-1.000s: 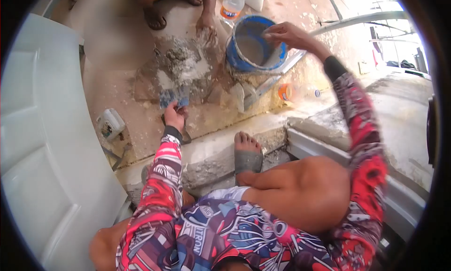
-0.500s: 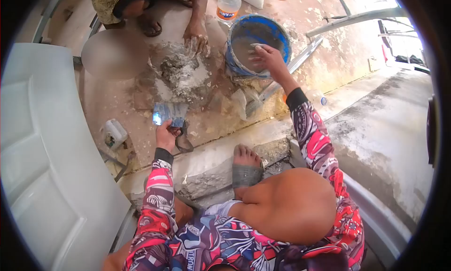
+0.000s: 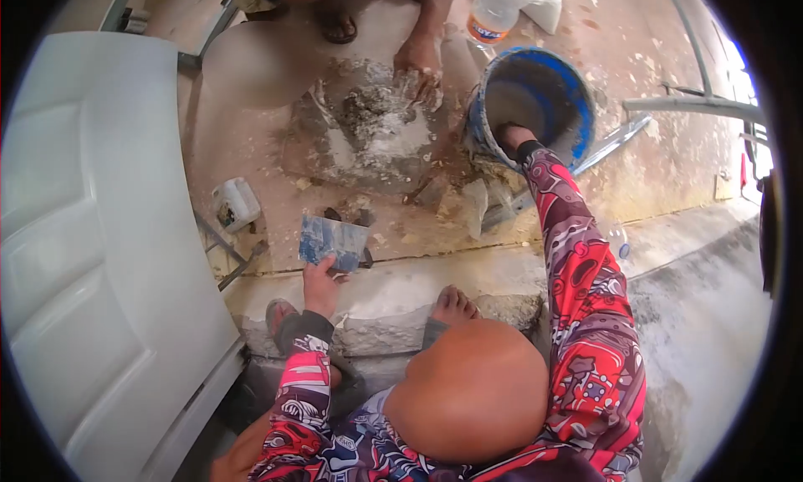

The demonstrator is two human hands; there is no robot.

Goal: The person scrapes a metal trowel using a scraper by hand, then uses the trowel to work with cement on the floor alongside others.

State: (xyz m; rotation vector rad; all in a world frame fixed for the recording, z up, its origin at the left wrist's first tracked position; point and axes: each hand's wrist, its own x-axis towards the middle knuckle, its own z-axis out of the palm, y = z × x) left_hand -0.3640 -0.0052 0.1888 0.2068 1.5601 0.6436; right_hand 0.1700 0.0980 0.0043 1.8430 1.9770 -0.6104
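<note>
My left hand [image 3: 321,286] grips the near edge of a flat blue scraper plate [image 3: 333,239] smeared with grey, held over the floor near the ledge. My right hand [image 3: 516,137] reaches over the near rim into a blue bucket [image 3: 477,124] caked with grey cement. Its fingers are down inside and hidden. Left of the bucket, a heap of grey cement mix [image 3: 372,118] with pale powder lies on the floor. Another person's hand [image 3: 418,68] rests on the right side of that heap.
A white panelled door [image 3: 109,231] leans along the left. A dirty white container [image 3: 236,204] lies beside it. Behind the bucket stand a plastic bottle [image 3: 493,18] and a white bag [image 3: 544,4]. A metal bar [image 3: 615,143] runs right of the bucket. My feet are on the concrete ledge [image 3: 393,327].
My right hand has gone from above the bucket's opening down into it. My left hand still holds the scraper plate, now nearer the ledge. The view has shifted, so the scene sits further right.
</note>
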